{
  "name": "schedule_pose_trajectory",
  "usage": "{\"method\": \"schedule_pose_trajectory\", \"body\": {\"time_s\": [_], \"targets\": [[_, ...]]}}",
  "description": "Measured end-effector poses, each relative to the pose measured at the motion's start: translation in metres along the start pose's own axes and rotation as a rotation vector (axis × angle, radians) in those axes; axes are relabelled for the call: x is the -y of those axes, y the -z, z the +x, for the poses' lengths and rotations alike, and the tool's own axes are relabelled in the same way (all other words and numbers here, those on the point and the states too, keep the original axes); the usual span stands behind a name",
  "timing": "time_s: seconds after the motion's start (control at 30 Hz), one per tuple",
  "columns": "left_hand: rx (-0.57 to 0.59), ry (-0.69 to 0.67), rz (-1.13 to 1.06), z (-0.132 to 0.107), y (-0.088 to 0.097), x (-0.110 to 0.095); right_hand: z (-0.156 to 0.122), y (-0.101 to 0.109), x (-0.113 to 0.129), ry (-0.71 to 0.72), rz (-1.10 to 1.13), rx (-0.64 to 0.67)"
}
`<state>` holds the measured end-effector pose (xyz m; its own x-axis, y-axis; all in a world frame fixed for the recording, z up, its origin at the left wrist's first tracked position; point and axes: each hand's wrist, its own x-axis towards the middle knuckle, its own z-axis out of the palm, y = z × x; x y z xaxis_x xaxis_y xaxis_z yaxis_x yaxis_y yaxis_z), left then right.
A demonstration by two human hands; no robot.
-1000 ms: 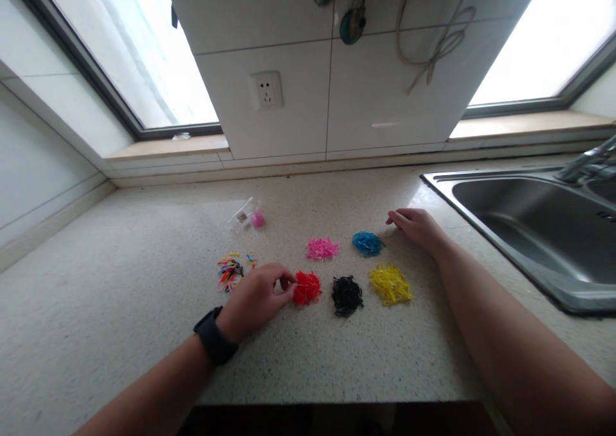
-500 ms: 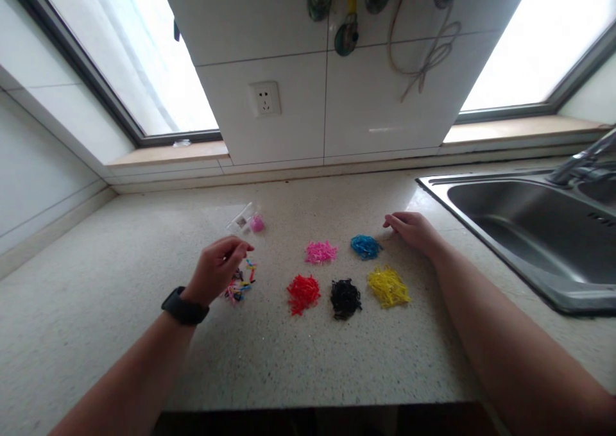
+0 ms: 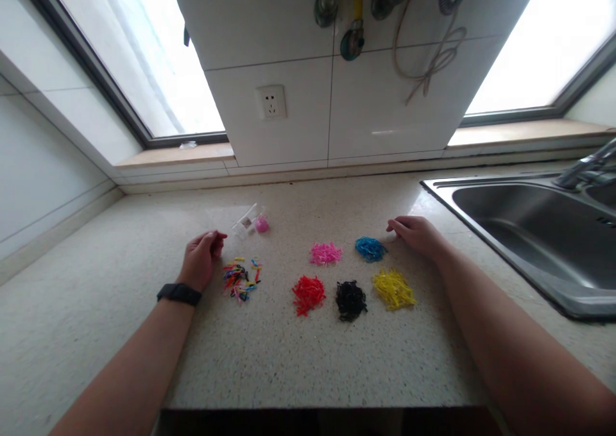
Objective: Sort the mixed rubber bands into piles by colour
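Small coloured bands lie sorted in heaps on the speckled counter [image 3: 298, 365]: a pink heap [image 3: 326, 253], a blue heap [image 3: 370, 249], a red heap [image 3: 307, 293], a black heap [image 3: 351, 299] and a yellow heap [image 3: 393, 289]. A mixed-colour pile [image 3: 240, 278] lies to their left. My left hand [image 3: 201, 257], with a black watch on the wrist, rests just left of the mixed pile, fingers curled; nothing shows in them. My right hand [image 3: 416, 233] lies on the counter just right of the blue heap, fingers loosely bent.
A clear plastic bag with a pink thing [image 3: 252, 222] lies behind the mixed pile. A steel sink [image 3: 534, 231] with a tap fills the right side. A tiled pillar with a wall socket [image 3: 271, 102] stands behind, windows on both sides.
My left hand left the red heap, swung left over the mixed pile and has come down on the counter to its left. The right hand stayed put.
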<state>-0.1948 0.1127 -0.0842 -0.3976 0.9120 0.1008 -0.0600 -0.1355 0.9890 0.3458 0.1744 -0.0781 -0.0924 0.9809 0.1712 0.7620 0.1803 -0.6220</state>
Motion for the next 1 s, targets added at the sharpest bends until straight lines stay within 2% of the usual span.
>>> {"method": "schedule_pose_trajectory", "body": {"time_s": [0.1,0.2,0.27,0.37,0.5,0.6,0.67,0.83,1.0], "targets": [[0.007,-0.008,0.030,0.000,-0.001,0.001,-0.006,0.005,0.009,0.044,0.050,-0.024],[0.018,-0.020,0.080,-0.001,-0.001,0.001,-0.014,0.011,0.034,0.113,0.150,-0.081],[0.037,-0.031,0.120,-0.002,-0.002,0.000,-0.018,0.011,0.061,0.175,0.203,-0.075],[0.051,-0.040,0.144,-0.002,-0.002,0.001,-0.021,0.002,0.115,0.319,0.154,0.060],[0.038,-0.038,0.145,-0.002,-0.002,0.001,-0.018,-0.029,0.190,0.552,-0.010,0.300],[0.034,-0.034,0.152,-0.002,-0.003,0.000,-0.014,-0.065,0.234,0.619,-0.145,0.415],[0.032,-0.031,0.145,-0.002,-0.003,0.000,-0.012,-0.089,0.255,0.646,-0.251,0.447],[0.029,-0.040,0.150,-0.003,-0.005,-0.003,-0.009,-0.138,0.277,0.607,-0.387,0.530],[0.041,-0.055,0.148,-0.003,-0.006,-0.003,-0.006,-0.162,0.275,0.542,-0.408,0.551]]}}
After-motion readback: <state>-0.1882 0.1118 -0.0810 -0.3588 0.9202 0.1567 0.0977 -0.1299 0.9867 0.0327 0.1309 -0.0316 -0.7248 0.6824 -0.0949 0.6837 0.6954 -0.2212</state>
